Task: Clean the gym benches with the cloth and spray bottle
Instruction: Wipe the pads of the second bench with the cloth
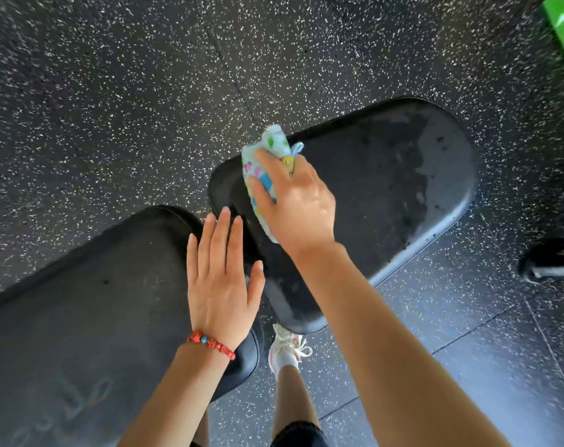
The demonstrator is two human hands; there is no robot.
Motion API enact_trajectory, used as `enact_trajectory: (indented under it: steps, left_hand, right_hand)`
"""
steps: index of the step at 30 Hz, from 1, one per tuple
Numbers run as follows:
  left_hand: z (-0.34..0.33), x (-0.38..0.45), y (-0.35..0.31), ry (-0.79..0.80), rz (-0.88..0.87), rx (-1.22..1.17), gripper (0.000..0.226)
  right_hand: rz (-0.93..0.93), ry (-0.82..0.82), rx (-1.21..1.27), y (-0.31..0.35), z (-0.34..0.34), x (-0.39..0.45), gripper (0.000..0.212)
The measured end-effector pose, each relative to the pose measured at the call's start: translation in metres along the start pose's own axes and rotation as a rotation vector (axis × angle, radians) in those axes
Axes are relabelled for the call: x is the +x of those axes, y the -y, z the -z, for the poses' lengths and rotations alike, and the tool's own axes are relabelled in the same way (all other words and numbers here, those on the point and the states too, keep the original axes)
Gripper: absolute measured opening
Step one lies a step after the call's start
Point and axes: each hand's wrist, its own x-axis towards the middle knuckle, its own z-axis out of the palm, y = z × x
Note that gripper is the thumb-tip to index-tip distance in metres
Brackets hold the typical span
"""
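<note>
The cloth is bunched in the right hand, whose fingers curl round it and hold it over the near-left end of the right pad. That pad's long axis runs away to the upper right, so its wet-looking far end lies ahead of the cloth, along the arm's line. The left hand is flat, fingers straight and together, over the end of the left pad; contact is unclear. No spray bottle shows.

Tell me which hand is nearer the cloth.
Right. The right hand grips the cloth on the bench pad; the left hand lies flat below it, apart.
</note>
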Motion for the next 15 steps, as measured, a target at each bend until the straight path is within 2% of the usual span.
enact_trajectory:
  steps: [2, 3, 6, 8, 11, 15]
  left_hand:
    - [-0.002, 0.001, -0.008, 0.007, -0.018, 0.000, 0.053]
    - [-0.003, 0.002, -0.012, 0.011, -0.024, -0.005, 0.053]
    - [-0.006, 0.013, -0.025, 0.022, -0.055, -0.016, 0.054]
    - [-0.009, 0.022, -0.033, 0.042, -0.075, -0.011, 0.054]
    - [-0.013, 0.029, -0.039, 0.076, -0.083, 0.022, 0.056]
    - [-0.017, 0.027, -0.040, 0.068, -0.090, 0.055, 0.056]
  right_hand:
    - [0.045, 0.028, -0.046, -0.019, 0.010, 0.005, 0.028]
    - [0.006, 0.010, -0.090, -0.034, 0.016, 0.008, 0.030]
    - [-0.276, -0.080, -0.175, -0.088, 0.038, 0.025, 0.036]
    - [-0.360, -0.115, -0.183, -0.105, 0.046, 0.027, 0.038]
    - [-0.303, -0.087, -0.182, -0.095, 0.043, 0.018, 0.036]
    - [-0.049, -0.007, -0.109, -0.086, 0.048, 0.000, 0.030]
